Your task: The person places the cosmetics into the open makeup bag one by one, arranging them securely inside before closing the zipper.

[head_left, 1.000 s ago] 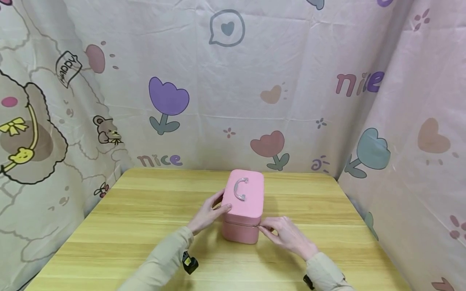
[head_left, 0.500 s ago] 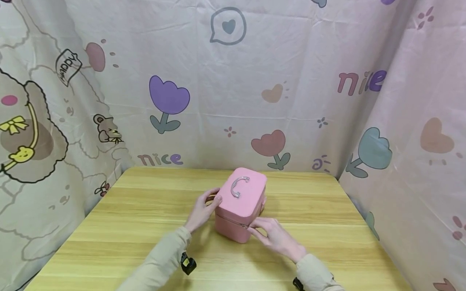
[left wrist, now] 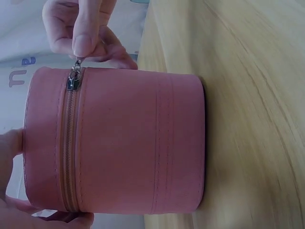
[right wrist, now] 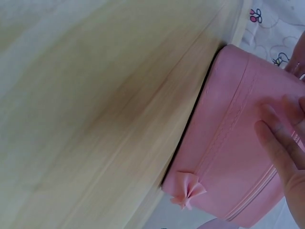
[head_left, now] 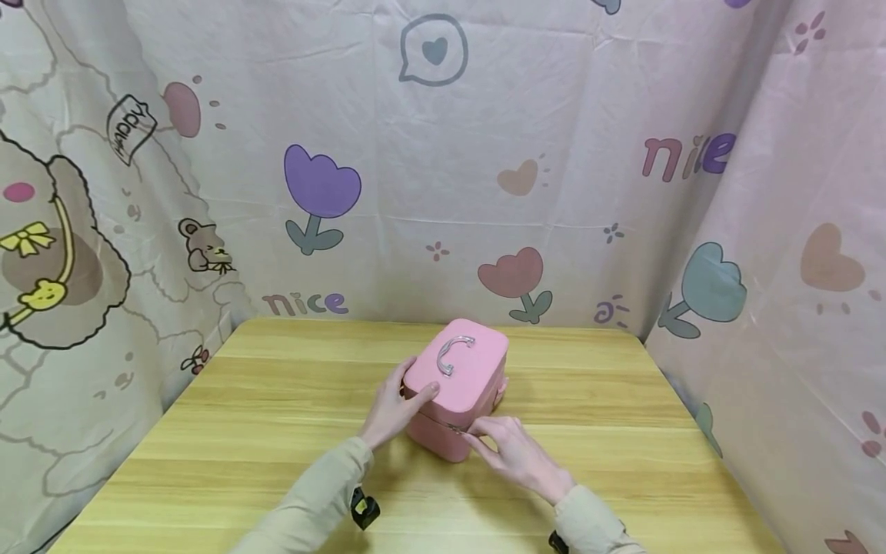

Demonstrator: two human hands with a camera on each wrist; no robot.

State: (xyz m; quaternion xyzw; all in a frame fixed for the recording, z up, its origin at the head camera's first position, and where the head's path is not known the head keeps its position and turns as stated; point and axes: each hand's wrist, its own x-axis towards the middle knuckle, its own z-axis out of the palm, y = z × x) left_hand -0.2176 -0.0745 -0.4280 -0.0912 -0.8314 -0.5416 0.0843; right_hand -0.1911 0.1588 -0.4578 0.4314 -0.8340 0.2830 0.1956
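Observation:
A pink zip-up vanity case (head_left: 453, 377) stands upright on the wooden table, with a silver handle (head_left: 453, 355) on its lid. My left hand (head_left: 394, 404) holds the lid at its left side, thumb on top and fingers down the side. At the near corner, my right hand (head_left: 515, 454) pinches the metal zipper pull (left wrist: 77, 67) between thumb and fingertip. The zipper (left wrist: 70, 148) runs round the case below the lid, its teeth visible along the front in the left wrist view. A small pink bow (right wrist: 187, 190) sits low on the case in the right wrist view.
The wood-grain table (head_left: 291, 385) extends around the case on all sides. Printed fabric curtains (head_left: 415, 154) hang behind the table and along both sides. A black wrist camera (head_left: 363, 508) is strapped beneath the left sleeve.
The case has turned so its near end points left and its right side shows. My right hand, pinching the zipper pull, has moved left along the front. The left thumb has shifted on the lid.

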